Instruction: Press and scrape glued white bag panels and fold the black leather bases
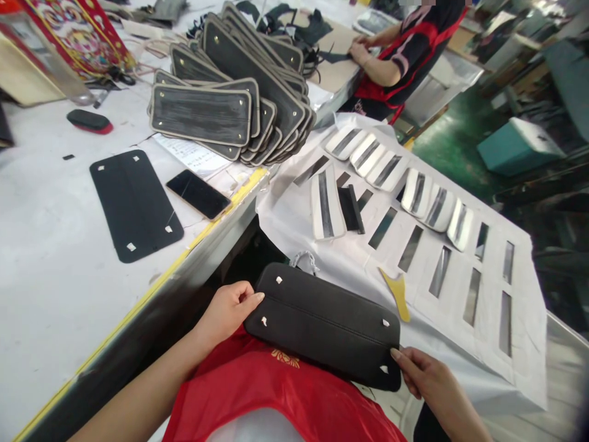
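Above the front of a red apron [276, 399], a black panel [326, 325] lies slantwise between the person's two hands, its left end higher in view than its right, with a seam running along its length and a small pale tab near each corner. The left hand [234, 310] comes in on a forearm that slopes up from the lower left; the back of the hand is uppermost, the thumb lies straight over the panel's left edge, and the fingers are curled in, closed on that end. The right hand [421, 368] reaches in from the lower right, its forearm pointing up and leftward; it holds the opposite short edge in a narrow pinch, the thumb apparently on top and the other fingers bent below, partly hidden. To the left, a second black panel [135, 209] lies flat on the white table [59, 264], just beside a phone [199, 193]. Beyond the phone sits a fanned pile of dark panels [197, 113] with pale borders. At right, a yellow tool [396, 293] rests near a slotted white sheet [488, 319]; farther back, a co-worker [414, 55] leans over the table.
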Demonstrator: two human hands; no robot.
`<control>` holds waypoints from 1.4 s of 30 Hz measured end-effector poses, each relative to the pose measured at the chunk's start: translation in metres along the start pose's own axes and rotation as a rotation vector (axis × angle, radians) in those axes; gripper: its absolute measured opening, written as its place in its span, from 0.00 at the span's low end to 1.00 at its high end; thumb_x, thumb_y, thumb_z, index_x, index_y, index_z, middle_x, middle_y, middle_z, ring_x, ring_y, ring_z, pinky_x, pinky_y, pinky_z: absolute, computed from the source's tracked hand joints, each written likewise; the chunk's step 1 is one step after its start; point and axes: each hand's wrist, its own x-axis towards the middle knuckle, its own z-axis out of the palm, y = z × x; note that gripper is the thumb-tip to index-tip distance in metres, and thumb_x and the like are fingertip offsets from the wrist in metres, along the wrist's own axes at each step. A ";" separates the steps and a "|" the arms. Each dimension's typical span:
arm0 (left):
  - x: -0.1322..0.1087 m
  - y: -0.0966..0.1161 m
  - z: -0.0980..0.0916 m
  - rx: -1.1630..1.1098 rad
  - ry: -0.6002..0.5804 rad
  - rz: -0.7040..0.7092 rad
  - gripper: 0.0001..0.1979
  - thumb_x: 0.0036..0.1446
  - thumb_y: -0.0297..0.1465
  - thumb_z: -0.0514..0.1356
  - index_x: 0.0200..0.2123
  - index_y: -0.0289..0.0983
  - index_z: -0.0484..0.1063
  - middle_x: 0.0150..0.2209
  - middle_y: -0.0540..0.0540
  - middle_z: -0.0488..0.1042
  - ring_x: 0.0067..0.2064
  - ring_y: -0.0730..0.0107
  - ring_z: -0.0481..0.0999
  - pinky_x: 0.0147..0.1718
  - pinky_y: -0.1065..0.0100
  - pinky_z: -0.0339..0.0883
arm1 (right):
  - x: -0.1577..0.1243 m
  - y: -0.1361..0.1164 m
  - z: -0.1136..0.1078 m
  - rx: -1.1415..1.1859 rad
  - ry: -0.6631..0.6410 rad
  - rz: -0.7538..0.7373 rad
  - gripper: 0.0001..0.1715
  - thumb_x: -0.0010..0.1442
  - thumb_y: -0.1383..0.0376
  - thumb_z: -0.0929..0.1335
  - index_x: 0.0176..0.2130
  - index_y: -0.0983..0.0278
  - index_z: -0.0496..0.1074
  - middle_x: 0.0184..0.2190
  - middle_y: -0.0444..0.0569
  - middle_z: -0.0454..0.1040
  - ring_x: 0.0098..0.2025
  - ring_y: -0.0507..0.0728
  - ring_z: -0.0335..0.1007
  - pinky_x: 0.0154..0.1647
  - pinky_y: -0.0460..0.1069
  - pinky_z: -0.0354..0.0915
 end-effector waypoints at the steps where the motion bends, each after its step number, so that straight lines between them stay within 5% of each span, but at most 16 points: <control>1: 0.001 0.000 0.000 0.004 -0.004 0.000 0.20 0.56 0.44 0.54 0.19 0.37 0.58 0.19 0.54 0.59 0.23 0.75 0.59 0.23 0.71 0.53 | 0.000 0.000 0.000 -0.014 0.001 0.004 0.27 0.43 0.42 0.65 0.17 0.61 0.59 0.09 0.39 0.56 0.14 0.48 0.48 0.18 0.46 0.48; 6: 0.006 0.003 -0.003 0.076 -0.029 0.006 0.19 0.54 0.42 0.56 0.18 0.37 0.57 0.18 0.54 0.59 0.22 0.75 0.59 0.23 0.71 0.51 | -0.002 -0.005 -0.015 -0.234 0.009 -0.038 0.27 0.45 0.41 0.63 0.17 0.61 0.58 0.09 0.40 0.56 0.15 0.50 0.50 0.18 0.46 0.48; 10: 0.011 0.000 -0.007 0.085 -0.077 0.029 0.18 0.53 0.42 0.57 0.20 0.38 0.57 0.19 0.55 0.60 0.23 0.74 0.59 0.23 0.71 0.52 | -0.015 -0.054 -0.013 -0.634 0.333 -0.295 0.22 0.51 0.46 0.63 0.24 0.61 0.66 0.19 0.46 0.68 0.21 0.55 0.61 0.22 0.49 0.54; 13: 0.012 -0.005 -0.008 0.044 -0.116 0.032 0.18 0.53 0.43 0.57 0.21 0.38 0.57 0.20 0.55 0.60 0.23 0.75 0.59 0.23 0.71 0.51 | -0.022 -0.115 0.029 -0.586 0.430 -0.769 0.21 0.60 0.51 0.60 0.42 0.63 0.70 0.36 0.53 0.73 0.38 0.59 0.69 0.39 0.53 0.64; 15: 0.012 -0.007 -0.008 0.005 -0.133 0.031 0.18 0.53 0.43 0.56 0.22 0.38 0.57 0.20 0.55 0.59 0.23 0.75 0.58 0.23 0.71 0.51 | -0.022 -0.150 0.069 -0.632 0.230 -1.063 0.24 0.61 0.53 0.62 0.52 0.63 0.67 0.50 0.55 0.69 0.52 0.62 0.64 0.53 0.55 0.60; 17: 0.012 -0.008 -0.009 -0.002 -0.138 0.044 0.17 0.54 0.43 0.56 0.23 0.38 0.57 0.20 0.55 0.59 0.23 0.75 0.59 0.23 0.71 0.51 | -0.019 -0.172 0.106 -0.705 0.078 -1.193 0.37 0.57 0.49 0.66 0.59 0.65 0.60 0.59 0.56 0.61 0.59 0.65 0.56 0.59 0.59 0.54; 21: 0.014 -0.009 -0.011 -0.007 -0.136 0.079 0.17 0.53 0.42 0.57 0.22 0.38 0.57 0.20 0.55 0.60 0.24 0.74 0.59 0.24 0.71 0.50 | -0.008 -0.180 0.140 -0.754 0.005 -1.205 0.53 0.49 0.42 0.69 0.62 0.70 0.56 0.62 0.59 0.56 0.62 0.67 0.49 0.63 0.61 0.48; 32: 0.031 -0.028 -0.029 -0.442 -0.537 0.007 0.17 0.51 0.45 0.59 0.27 0.37 0.62 0.20 0.53 0.66 0.23 0.75 0.67 0.25 0.72 0.61 | -0.011 -0.180 0.144 -0.800 -0.020 -1.162 0.52 0.49 0.45 0.70 0.62 0.70 0.55 0.63 0.60 0.53 0.64 0.68 0.46 0.63 0.62 0.46; 37: 0.024 -0.035 -0.024 -0.676 -0.471 -0.120 0.20 0.54 0.46 0.56 0.24 0.35 0.65 0.18 0.52 0.66 0.18 0.78 0.63 0.19 0.74 0.56 | -0.012 -0.181 0.146 -0.824 -0.020 -1.162 0.52 0.49 0.45 0.70 0.62 0.71 0.55 0.63 0.61 0.53 0.64 0.68 0.46 0.63 0.62 0.46; 42: 0.002 -0.035 -0.020 -0.626 -0.402 -0.119 0.22 0.55 0.48 0.54 0.23 0.35 0.66 0.17 0.52 0.65 0.18 0.78 0.61 0.18 0.74 0.55 | -0.012 -0.180 0.146 -0.824 -0.006 -1.172 0.51 0.50 0.46 0.70 0.62 0.72 0.55 0.63 0.61 0.53 0.63 0.69 0.46 0.63 0.62 0.46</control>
